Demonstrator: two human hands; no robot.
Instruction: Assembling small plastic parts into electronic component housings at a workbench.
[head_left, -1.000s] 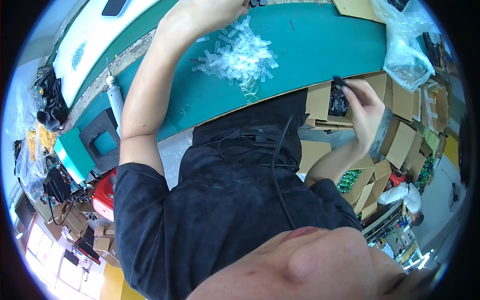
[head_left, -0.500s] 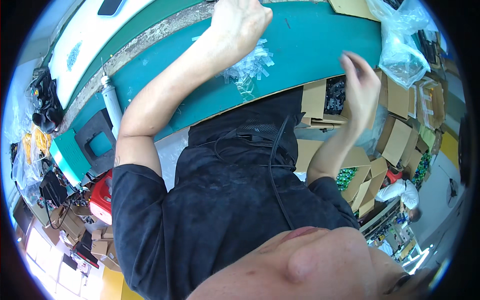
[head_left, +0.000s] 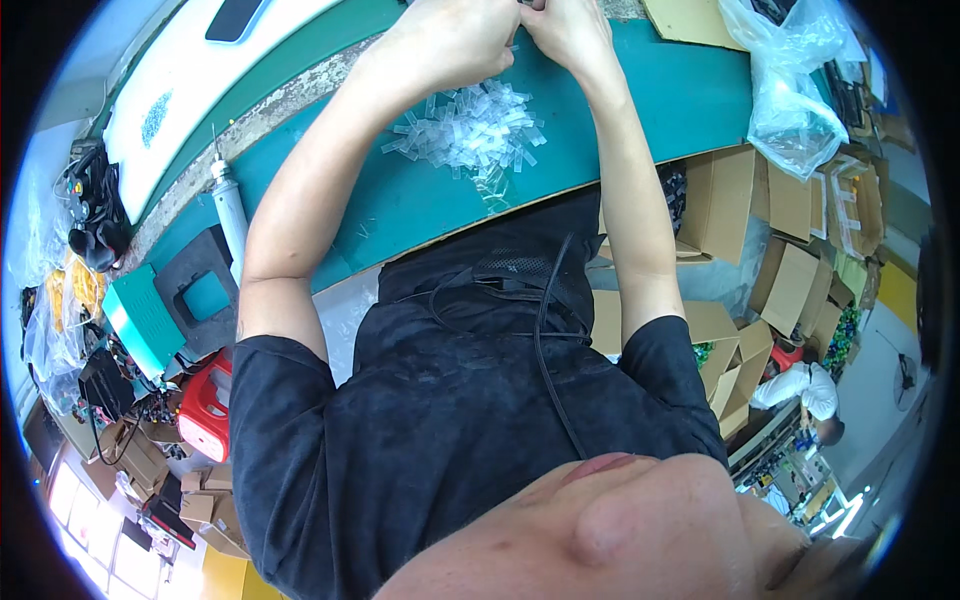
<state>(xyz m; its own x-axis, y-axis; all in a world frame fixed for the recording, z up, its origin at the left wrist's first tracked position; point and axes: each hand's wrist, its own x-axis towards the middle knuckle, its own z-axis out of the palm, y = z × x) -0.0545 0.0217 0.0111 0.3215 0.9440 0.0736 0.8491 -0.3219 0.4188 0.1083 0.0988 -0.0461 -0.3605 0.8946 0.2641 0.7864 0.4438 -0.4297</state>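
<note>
My left hand (head_left: 462, 42) is closed at the far edge of the green work mat (head_left: 560, 140), its fingers curled inward. Right beside it, my right hand (head_left: 572, 32) has its fingers pinched together, close to the left fingertips. Both sets of fingertips lie at the top rim of the view. A tiny dark bit shows between them, but what they hold is cut off or hidden. Just below the left hand, a loose pile of clear plastic strips (head_left: 470, 130) lies on the mat, apart from both hands.
Left on the bench are a pale cylindrical tool (head_left: 229, 205) with a thin tip, a black frame (head_left: 195, 275) and a phone (head_left: 236, 18). A clear plastic bag (head_left: 795, 110) hangs at the right end. Open cardboard boxes (head_left: 722, 200) stand below; a co-worker (head_left: 800, 390) is farther off.
My right hand has swung from beyond the mat's near right edge up to my left hand. The left hand has shifted slightly left, uncovering more of the strip pile.
</note>
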